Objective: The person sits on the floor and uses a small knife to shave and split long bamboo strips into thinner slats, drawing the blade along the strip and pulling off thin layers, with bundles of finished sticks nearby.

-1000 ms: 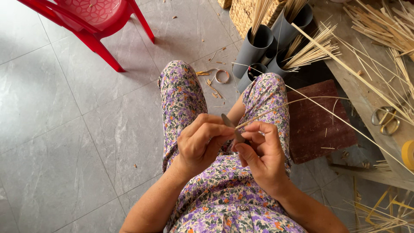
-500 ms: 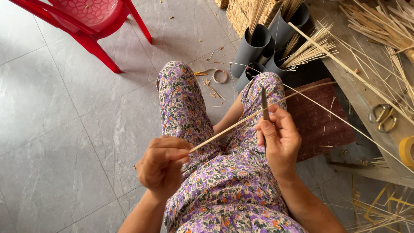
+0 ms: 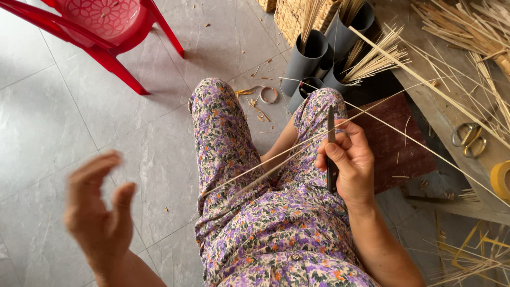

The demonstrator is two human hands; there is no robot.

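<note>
My right hand [image 3: 348,162] grips a dark knife [image 3: 331,135] upright, blade pointing away, above my right thigh in floral trousers. A long thin bamboo strip [image 3: 265,170] runs from under that hand diagonally down-left across my lap, its near end split into two slivers. My left hand [image 3: 101,212] is out to the left over the grey floor tiles, blurred, fingers spread and holding nothing. It is well apart from the strip.
Grey tubes [image 3: 313,58] holding bamboo sticks stand past my knees. A red plastic chair [image 3: 106,32] is at upper left. On the right lie a wooden board [image 3: 451,106] with loose strips, scissors [image 3: 470,139], a yellow tape roll [image 3: 500,178] and a dark mat [image 3: 396,143].
My left hand pulled the strip leftward through the knife, then let go and swung out over the floor. My right hand stayed over the thigh with the knife.
</note>
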